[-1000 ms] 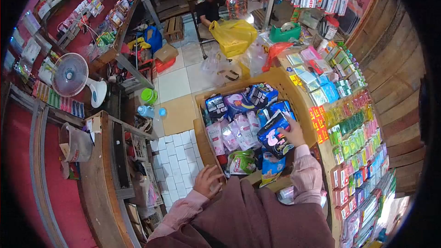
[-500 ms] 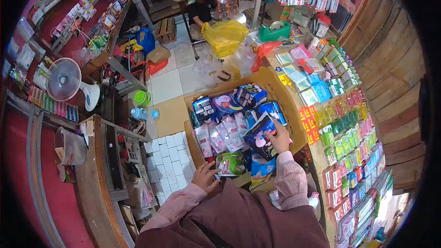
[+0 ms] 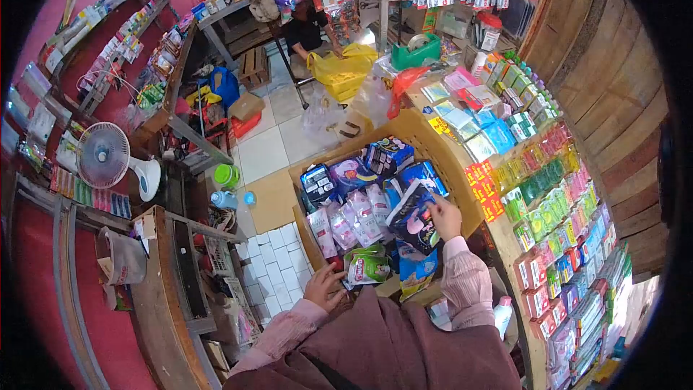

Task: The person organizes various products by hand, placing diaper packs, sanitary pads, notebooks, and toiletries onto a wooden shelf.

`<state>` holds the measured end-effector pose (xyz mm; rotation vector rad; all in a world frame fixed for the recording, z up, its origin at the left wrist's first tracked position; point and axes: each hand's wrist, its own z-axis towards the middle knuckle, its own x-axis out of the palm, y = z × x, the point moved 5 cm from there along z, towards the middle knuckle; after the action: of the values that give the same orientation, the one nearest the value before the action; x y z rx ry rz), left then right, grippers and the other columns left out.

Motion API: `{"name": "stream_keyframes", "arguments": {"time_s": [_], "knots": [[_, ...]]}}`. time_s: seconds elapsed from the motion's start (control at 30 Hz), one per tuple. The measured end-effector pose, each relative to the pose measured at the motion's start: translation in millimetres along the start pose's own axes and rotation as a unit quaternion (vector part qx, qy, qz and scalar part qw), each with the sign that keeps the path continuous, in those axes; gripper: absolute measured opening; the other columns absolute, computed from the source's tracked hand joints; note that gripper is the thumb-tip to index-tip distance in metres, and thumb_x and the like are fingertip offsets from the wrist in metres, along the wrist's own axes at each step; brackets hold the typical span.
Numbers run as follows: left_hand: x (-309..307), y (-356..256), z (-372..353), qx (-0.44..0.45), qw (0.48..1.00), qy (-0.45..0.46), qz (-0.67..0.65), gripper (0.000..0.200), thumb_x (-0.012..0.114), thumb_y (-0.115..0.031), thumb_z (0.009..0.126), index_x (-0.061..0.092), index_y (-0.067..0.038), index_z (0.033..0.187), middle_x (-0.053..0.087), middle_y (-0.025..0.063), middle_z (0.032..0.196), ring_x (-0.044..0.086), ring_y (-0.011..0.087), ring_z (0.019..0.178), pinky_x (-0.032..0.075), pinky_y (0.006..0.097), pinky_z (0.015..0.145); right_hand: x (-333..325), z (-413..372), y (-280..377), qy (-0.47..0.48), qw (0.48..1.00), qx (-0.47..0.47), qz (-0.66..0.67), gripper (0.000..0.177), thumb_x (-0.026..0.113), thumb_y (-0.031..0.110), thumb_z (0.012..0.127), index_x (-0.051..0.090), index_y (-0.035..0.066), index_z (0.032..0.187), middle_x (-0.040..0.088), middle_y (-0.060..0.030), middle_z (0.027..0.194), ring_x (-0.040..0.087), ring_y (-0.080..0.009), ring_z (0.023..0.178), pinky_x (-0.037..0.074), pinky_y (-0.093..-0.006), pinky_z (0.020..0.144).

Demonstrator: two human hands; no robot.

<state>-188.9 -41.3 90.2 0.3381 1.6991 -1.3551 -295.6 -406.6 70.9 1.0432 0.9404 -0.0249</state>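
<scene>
A large cardboard box [image 3: 462, 209] in front of me holds several packs. My right hand [image 3: 444, 218] grips the edge of a dark blue pack with a pink print [image 3: 415, 218] at the box's right side. My left hand [image 3: 324, 289] rests at the box's near left edge, fingers apart, beside a green and white pouch [image 3: 367, 267]. Pink and white packs [image 3: 357, 215] stand in the middle, with dark blue and purple packs [image 3: 354, 172] behind them. A blue and yellow pack [image 3: 416, 271] lies below the pack in my right hand.
A counter of small boxes and sachets [image 3: 538, 195] runs along the right. Beyond the box are a yellow plastic bag [image 3: 341, 72], a green tape dispenser [image 3: 416, 52] and a seated person [image 3: 307, 32]. A white fan [image 3: 105, 155] and wooden shelving stand left.
The dark blue pack in my right hand has tilted and shifted slightly. My left hand stays near the box edge. The whole view has shifted a little.
</scene>
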Motion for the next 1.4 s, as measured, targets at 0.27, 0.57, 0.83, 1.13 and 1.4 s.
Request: {"name": "stream_keyframes", "arguments": {"time_s": [0.27,0.57,0.83,1.13,1.4], "knots": [[-0.7,0.8,2.4,-0.056,0.992,0.018,-0.115,0.070,0.071,-0.030,0.078,0.039,-0.017,0.138,0.039,0.0161,0.139,0.039,0.0360,0.126,0.033,0.0440,0.105,-45.6,-10.1,23.2,-0.108,0.967,0.034,0.228,0.024,0.057,0.016,0.092,0.063,-0.004,0.105,0.065,-0.0035,0.083,0.056,-0.0083,0.074,0.046,-0.0251,0.066],[-0.4,-16.7,15.2,-0.190,0.788,0.124,-0.573,0.078,0.083,-0.016,0.065,0.042,0.000,0.129,0.055,0.0160,0.125,0.054,0.0235,0.115,0.047,0.0368,0.091,45.3,-59.2,143.1,0.142,0.974,-0.005,0.179,0.029,0.055,0.025,0.092,0.059,-0.002,0.099,0.060,-0.0173,0.074,0.056,-0.0206,0.064,0.043,-0.0341,0.060],[9.0,29.9,-4.9,-0.250,0.731,-0.134,-0.621,0.084,0.066,-0.029,0.085,0.012,-0.015,0.147,0.055,0.0055,0.116,0.056,0.0167,0.100,0.049,0.0316,0.082,51.1,-66.7,115.4,0.170,0.960,0.057,0.215,0.030,0.050,0.027,0.095,0.060,0.003,0.110,0.065,-0.0214,0.086,0.065,-0.0320,0.079,0.047,-0.0339,0.067],[-2.8,24.4,-6.3,-0.231,0.808,-0.147,-0.521,0.098,0.070,-0.005,0.077,0.003,-0.013,0.148,0.049,0.0162,0.128,0.053,0.0245,0.113,0.046,0.0364,0.092,67.2,-69.4,137.2,0.217,0.955,-0.073,0.189,0.029,0.053,0.028,0.093,0.060,0.001,0.101,0.063,-0.0188,0.095,0.060,-0.0330,0.088,0.047,-0.0360,0.073],[-19.1,86.1,-27.1,-0.243,0.758,-0.263,-0.545,0.077,0.065,-0.005,0.080,0.021,-0.005,0.144,0.047,0.0119,0.129,0.048,0.0220,0.114,0.041,0.0331,0.096,23.7,4.7,34.1,0.034,0.966,0.037,0.253,0.028,0.058,0.017,0.091,0.063,0.003,0.115,0.067,-0.0072,0.102,0.059,-0.0106,0.086,0.045,-0.0244,0.075]]}}
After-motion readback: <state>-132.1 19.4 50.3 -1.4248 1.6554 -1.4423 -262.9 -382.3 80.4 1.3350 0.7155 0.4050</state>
